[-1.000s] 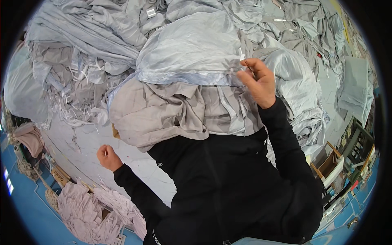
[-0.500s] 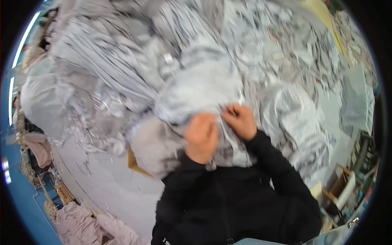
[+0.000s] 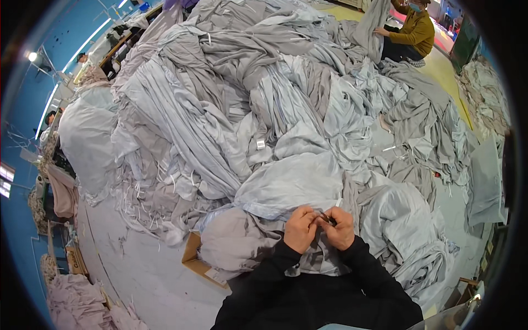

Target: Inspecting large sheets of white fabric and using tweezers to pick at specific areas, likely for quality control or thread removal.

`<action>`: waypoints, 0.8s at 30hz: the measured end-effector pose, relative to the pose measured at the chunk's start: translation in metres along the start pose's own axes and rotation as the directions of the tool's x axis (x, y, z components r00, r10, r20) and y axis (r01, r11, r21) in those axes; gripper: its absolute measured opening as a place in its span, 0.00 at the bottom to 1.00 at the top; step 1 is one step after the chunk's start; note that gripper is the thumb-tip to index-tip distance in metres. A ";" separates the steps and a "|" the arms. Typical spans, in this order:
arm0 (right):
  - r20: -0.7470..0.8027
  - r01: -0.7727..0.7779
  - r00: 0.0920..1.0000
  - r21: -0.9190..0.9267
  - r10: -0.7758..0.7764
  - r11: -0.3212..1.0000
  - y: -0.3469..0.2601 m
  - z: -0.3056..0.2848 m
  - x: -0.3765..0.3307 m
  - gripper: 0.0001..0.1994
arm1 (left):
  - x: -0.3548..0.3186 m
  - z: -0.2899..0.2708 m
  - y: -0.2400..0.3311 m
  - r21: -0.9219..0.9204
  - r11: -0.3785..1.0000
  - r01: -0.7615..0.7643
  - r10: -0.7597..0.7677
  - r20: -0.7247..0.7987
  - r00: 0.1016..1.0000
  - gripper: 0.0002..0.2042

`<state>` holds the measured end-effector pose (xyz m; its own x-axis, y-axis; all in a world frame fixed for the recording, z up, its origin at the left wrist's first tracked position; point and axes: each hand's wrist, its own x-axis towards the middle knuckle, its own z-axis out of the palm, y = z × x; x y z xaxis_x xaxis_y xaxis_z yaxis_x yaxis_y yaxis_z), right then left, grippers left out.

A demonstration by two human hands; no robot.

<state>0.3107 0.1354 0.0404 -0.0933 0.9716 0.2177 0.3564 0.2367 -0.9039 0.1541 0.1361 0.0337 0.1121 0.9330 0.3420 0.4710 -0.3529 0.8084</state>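
Observation:
My left hand [image 3: 301, 230] and my right hand [image 3: 337, 229] meet in front of my body, both closed in a pinch. Between their fingertips is a small gathered bit of grey fabric, mostly covered by the fingers. Below it the grey fabric [image 3: 319, 254] hangs in folds toward my lap. Just beyond the hands lies a pale grey-blue bundle of cloth [image 3: 300, 179], with a short white strip at its near right edge. A rounded grey cloth bundle [image 3: 234, 242] rests beside my left forearm.
A large heap of grey and pale blue cloth [image 3: 181, 118] spreads ahead. An open cardboard box [image 3: 192, 254] sits at left under the grey bundle. At right is another cloth pile [image 3: 399, 220]. A co-worker [image 3: 413, 30] crouches at far right, holding grey cloth.
The view has tilted up, bringing the co-worker and more of the heap into sight. My hands, apart and blurred before, have come together at the fingertips.

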 end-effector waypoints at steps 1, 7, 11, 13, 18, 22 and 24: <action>0.009 -0.026 1.000 0.020 0.026 0.999 0.001 0.001 -0.002 0.06 | -0.003 0.000 -0.001 -0.030 0.999 -0.021 0.021 0.003 1.000 0.08; 0.060 -0.132 0.991 0.242 0.121 0.961 0.001 -0.001 -0.009 0.07 | -0.024 0.000 0.003 -0.316 0.931 0.185 -0.174 0.063 0.983 0.04; 0.095 -0.181 0.980 0.046 0.176 0.982 -0.006 -0.003 0.003 0.10 | -0.029 -0.019 -0.018 -0.090 0.983 0.159 -0.166 -0.079 0.983 0.07; 0.112 -0.121 0.986 -0.014 0.122 0.993 -0.004 -0.006 0.005 0.17 | -0.020 -0.033 -0.009 -0.406 0.793 0.454 -0.535 -0.108 0.838 0.09; 0.099 0.006 0.995 0.015 -0.007 1.000 -0.003 0.005 0.005 0.16 | -0.002 -0.053 -0.013 -0.513 0.777 0.365 -0.497 -0.144 0.856 0.08; 0.166 0.069 0.985 -0.119 -0.049 0.991 -0.015 0.014 0.005 0.14 | -0.017 -0.061 -0.015 -0.621 0.712 0.329 -0.526 -0.160 0.835 0.08; 0.127 0.127 0.987 -0.202 -0.102 0.971 -0.014 0.011 0.003 0.14 | -0.023 -0.071 -0.013 -0.606 0.741 0.291 -0.502 -0.211 0.839 0.07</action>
<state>0.2951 0.1350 0.0494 -0.2470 0.9334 0.2603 0.5223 0.3545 -0.7756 0.0830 0.1141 0.0489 -0.3274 0.9447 -0.0181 -0.1483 -0.0325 0.9884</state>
